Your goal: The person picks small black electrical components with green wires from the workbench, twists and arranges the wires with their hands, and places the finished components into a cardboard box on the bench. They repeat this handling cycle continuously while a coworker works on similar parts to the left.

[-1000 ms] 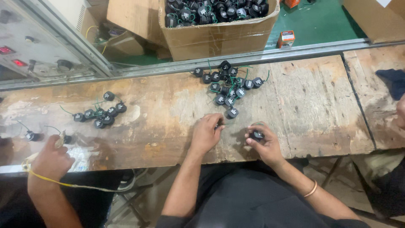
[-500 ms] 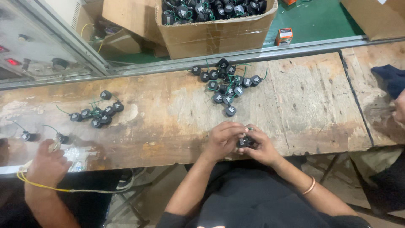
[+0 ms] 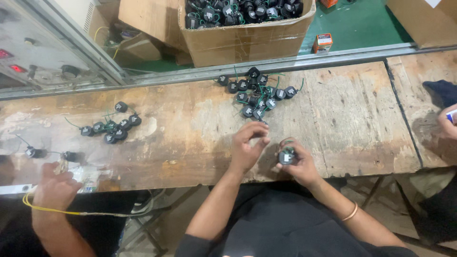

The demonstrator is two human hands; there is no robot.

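Note:
My right hand (image 3: 299, 164) grips a small black round part with green wires (image 3: 287, 156) just above the near edge of the worn wooden bench (image 3: 190, 123). My left hand (image 3: 246, 148) hovers beside it, fingers curled and apart, with nothing visible in them. Its fingertips point at a pile of several similar black parts (image 3: 257, 93) lying a little farther back on the bench.
A second cluster of black parts (image 3: 112, 128) lies to the left. A co-worker's hand (image 3: 54, 186) with a yellow cable (image 3: 52, 209) rests at the left edge, and another person's hand (image 3: 448, 124) at the right. A cardboard box of parts (image 3: 245, 33) stands behind the bench.
My hands were together on the black part half a second ago. The left hand has since lifted off toward the pile, while the right keeps the part.

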